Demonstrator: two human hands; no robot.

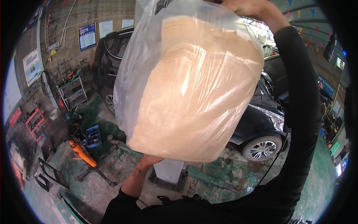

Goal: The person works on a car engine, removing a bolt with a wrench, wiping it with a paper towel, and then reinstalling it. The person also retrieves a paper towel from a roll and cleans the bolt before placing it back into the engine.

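Note:
A large clear plastic bag (125,87) hangs up in front of me and fills the middle of the view. Inside it is a thick, folded beige stack (190,97) that looks like cloth or paper sheets. My right hand (244,7) is closed on the bag's top edge, with that arm raised high. Under the bag's lower left edge, my left hand (152,159) holds it from below, its fingers hidden behind the bag. The bag is tilted slightly, its bottom leaning left.
Behind the bag stand a dark car (257,123) on the right and another dark car (112,52) on the left. An orange jack (82,154), a blue crate (93,136), a tool trolley (74,91) and a red rack (36,123) stand on the left floor.

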